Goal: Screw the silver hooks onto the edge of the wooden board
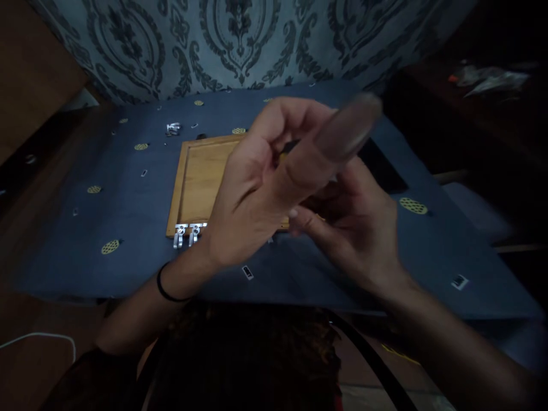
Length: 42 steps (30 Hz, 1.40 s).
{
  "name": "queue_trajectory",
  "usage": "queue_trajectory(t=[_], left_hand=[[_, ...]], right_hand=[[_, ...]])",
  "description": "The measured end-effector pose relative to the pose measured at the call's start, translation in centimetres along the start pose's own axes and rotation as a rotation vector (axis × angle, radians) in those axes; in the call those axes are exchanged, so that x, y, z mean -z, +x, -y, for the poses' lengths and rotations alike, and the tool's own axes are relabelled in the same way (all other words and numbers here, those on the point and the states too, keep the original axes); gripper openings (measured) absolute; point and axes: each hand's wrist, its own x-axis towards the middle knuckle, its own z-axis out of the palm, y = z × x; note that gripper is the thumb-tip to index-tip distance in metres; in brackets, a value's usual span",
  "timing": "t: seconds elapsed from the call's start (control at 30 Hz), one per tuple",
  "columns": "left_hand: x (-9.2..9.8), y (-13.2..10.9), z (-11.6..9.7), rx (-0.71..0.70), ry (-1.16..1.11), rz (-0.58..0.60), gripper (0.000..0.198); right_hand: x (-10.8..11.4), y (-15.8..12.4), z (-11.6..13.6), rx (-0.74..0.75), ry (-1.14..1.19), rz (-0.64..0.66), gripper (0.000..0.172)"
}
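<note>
While the left hand (246, 202) and right hand (368, 228) curl close together, I cannot tell whether either grips anything. Beneath and leftward of the left hand lies the board (205, 182), probably stiff and light, best held by its rim (178, 188); nearby clips (195, 231) look slippery.

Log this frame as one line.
left hand: over wooden panel, hold unclear; right hand: beside left, hold unclear; metal fittings: panel's near edge; small metal pieces: on blue cloth
</note>
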Motion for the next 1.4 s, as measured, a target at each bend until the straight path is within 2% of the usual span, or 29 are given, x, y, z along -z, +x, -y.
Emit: queue_trajectory(t=[0.07,0.1,0.17,0.23,0.3,0.43,0.67,1.07,1.23,1.4], left_hand=[[1.3,-0.6,-0.1,-0.050,0.242,-0.002,0.019],[2.0,-1.0,0.0,-0.051,0.405,0.005,0.023],[3.3,-2.1,0.4,-0.088,0.745,0.115,0.034],[4.3,-3.1,1.1,-0.043,1.079,0.298,0.041],[4.7,-4.0,1.9,-0.007,1.232,0.405,0.052],[4.6,-4.9,3.0,0.063,1.255,0.435,0.071],[4.6,-5.0,3.4,0.108,1.245,0.432,0.081],[4.6,-4.8,3.5,0.139,1.231,0.453,0.076],[4.6,-4.7,3.6,0.154,1.208,0.442,0.075],[4.7,-4.5,3.8,0.204,1.151,0.409,0.078]], right_hand=[[0.2,0.1,-0.3,-0.021,0.000,-0.067,0.047],[0.3,0.2,-0.6,-0.027,0.007,-0.101,0.043],[0.6,0.3,-1.2,-0.044,0.018,-0.166,0.035],[0.7,0.3,-2.0,-0.052,0.032,-0.214,0.029],[0.8,0.2,-2.8,-0.055,0.031,-0.247,0.026],[0.9,-0.2,-3.6,-0.064,0.009,-0.267,0.022],[1.3,-0.6,-3.6,-0.086,0.029,-0.263,0.025],[1.2,-0.7,-3.5,-0.082,0.013,-0.262,0.022],[1.1,-0.9,-3.3,-0.051,-0.009,-0.246,0.015],[0.9,-0.9,-3.2,-0.059,0.119,-0.268,0.013]])
